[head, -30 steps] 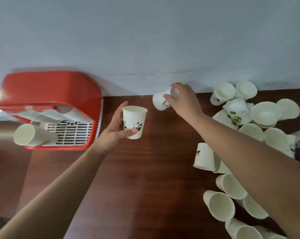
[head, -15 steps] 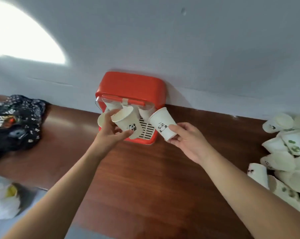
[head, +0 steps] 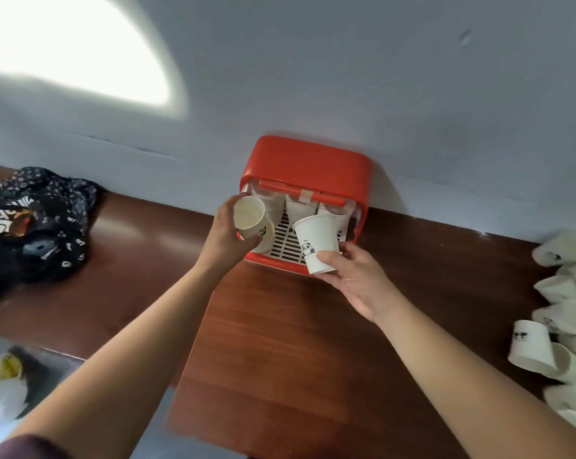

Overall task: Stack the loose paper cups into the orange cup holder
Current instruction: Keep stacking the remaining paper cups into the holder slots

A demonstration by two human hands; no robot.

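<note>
Cup [head: 249,219] gripped by left hand [head: 225,238] is tilting mouth-outward before orange cup holder's [head: 305,164] left side; right hand [head: 358,281] is gripping second cup [head: 316,241].

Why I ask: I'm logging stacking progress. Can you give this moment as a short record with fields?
left hand: grips left cup, mouth toward the camera, at the holder's left side
right hand: holds right cup near its base, in front of the holder's right side
orange cup holder: against the wall, cups already inside
loose cups: piled at the right of the table
dark cloth: far left
</note>
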